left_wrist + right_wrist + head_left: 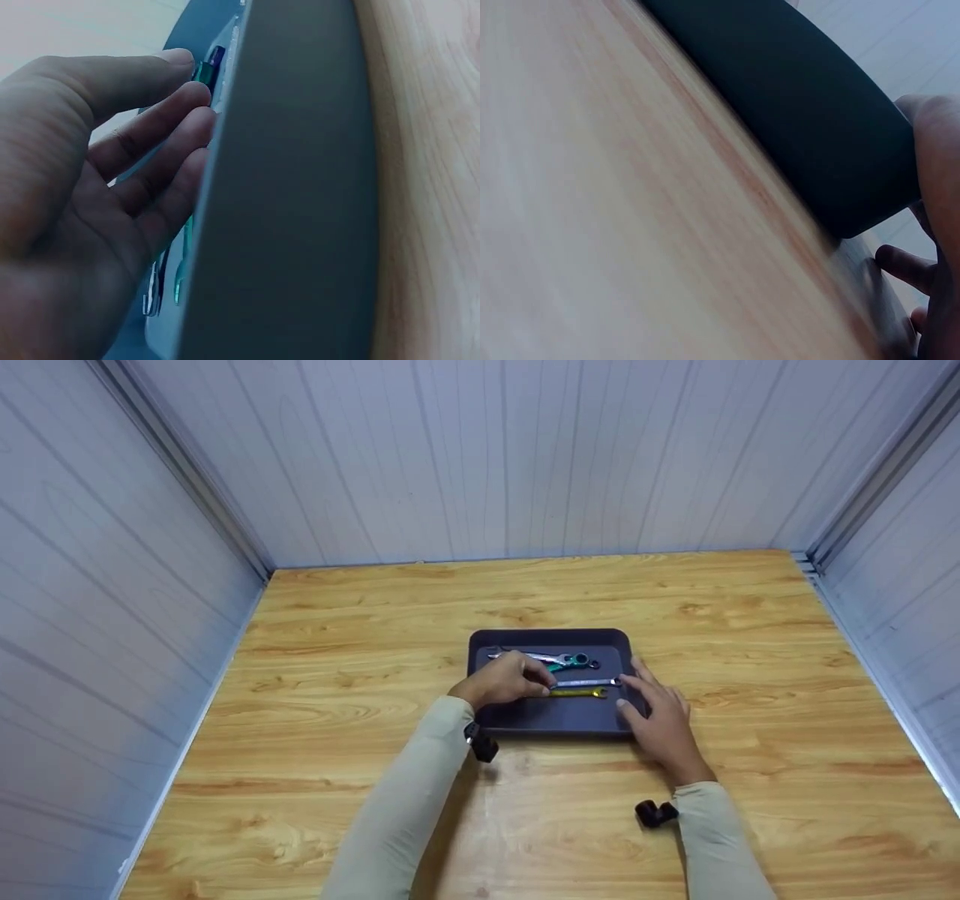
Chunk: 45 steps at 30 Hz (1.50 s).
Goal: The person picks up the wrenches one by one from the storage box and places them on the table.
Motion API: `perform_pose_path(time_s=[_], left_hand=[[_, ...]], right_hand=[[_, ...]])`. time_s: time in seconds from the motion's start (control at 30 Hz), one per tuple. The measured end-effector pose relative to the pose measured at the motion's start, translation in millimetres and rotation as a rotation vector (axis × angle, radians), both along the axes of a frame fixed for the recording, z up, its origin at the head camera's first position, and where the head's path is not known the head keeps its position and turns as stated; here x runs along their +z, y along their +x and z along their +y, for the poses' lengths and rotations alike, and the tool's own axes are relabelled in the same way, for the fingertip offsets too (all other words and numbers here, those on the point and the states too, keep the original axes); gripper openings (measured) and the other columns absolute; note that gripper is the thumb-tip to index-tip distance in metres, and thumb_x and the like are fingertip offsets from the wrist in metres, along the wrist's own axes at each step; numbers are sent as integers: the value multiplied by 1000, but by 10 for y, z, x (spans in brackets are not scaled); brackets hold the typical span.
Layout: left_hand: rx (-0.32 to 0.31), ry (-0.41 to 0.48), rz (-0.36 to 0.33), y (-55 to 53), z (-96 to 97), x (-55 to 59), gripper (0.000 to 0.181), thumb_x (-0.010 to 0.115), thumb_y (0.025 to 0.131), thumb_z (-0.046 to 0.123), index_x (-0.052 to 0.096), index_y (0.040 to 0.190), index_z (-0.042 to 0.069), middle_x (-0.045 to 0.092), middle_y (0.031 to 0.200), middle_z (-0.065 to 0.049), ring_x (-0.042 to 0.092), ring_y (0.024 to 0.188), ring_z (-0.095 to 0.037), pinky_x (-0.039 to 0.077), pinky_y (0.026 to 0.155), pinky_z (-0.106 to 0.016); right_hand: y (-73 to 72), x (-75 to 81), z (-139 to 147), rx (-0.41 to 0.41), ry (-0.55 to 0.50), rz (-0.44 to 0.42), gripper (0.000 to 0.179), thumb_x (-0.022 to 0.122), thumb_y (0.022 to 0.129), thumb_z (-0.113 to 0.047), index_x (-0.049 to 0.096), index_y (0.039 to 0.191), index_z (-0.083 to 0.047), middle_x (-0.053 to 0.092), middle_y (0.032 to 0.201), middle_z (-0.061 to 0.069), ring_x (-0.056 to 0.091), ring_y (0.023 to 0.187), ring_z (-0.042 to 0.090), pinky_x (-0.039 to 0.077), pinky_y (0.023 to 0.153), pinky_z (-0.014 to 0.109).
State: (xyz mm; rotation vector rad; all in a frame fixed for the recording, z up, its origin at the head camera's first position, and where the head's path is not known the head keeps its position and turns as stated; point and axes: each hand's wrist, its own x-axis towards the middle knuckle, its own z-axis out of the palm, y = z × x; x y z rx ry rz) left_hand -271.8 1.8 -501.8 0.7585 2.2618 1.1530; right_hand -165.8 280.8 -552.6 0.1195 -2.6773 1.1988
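Over the dark tray (555, 729), my left hand (504, 681) reaches down with curled fingers. Its thumb and index finger pinch the left end of a silver wrench (589, 683). In the left wrist view, the lower fingertips dip behind the tray wall (292, 180), which hides the wrench's held end. My right hand (664, 724) is at the tray's right side, fingers spread. Its index fingertip is right at the wrench's other end, the thumb over the rim, and the remaining fingers outside. A yellow wrench (581, 693) lies just nearer, partly under the left hand.
Farther back in the tray lie a green ratchet wrench (577, 660) and a silver wrench (544, 657), partly overlapping. The tray stands on a wood-grain table (337, 660), with pale panel walls (480, 457) behind and at both sides.
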Motion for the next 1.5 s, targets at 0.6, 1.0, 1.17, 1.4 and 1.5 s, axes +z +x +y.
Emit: perform_pose_path(time_s=[0.6,1.0,1.17,1.4,1.5], left_hand=[[21,-70,72,-59,66,-97,5,77,90,16,81,92,18,72,91,13,61,89,-8,49,79,-26],[-46,-151,160,-102,88,-110,4,79,88,18,82,91,18,72,89,13,59,86,-6,47,76,-22],[-66,-195,173,-90,118,-91,4,80,88,21,81,91,18,71,86,13,60,84,-6,49,74,-22],[-84,-247,185,-101,163,-44,6,81,86,23,80,85,18,70,76,12,58,69,-5,47,63,-21],[-96,-262,166,-108,172,-25,8,81,86,23,79,82,17,69,72,10,57,62,-5,47,59,-21]], right_hand=[[-8,8,7,-7,9,-15,43,64,99,-20,58,140,-9,30,162,1,29,146,34,5,112,65],[-3,-2,7,-5,0,-15,44,63,99,-23,58,140,-10,30,162,-1,29,146,33,4,112,65],[4,14,8,1,6,-6,43,63,99,-22,58,140,-9,31,161,1,30,146,33,6,111,66],[12,16,4,7,3,11,43,64,98,-20,58,139,-8,32,161,3,32,144,36,6,111,67],[7,13,3,6,6,13,43,64,98,-20,58,139,-7,32,161,4,31,144,36,6,111,67]])
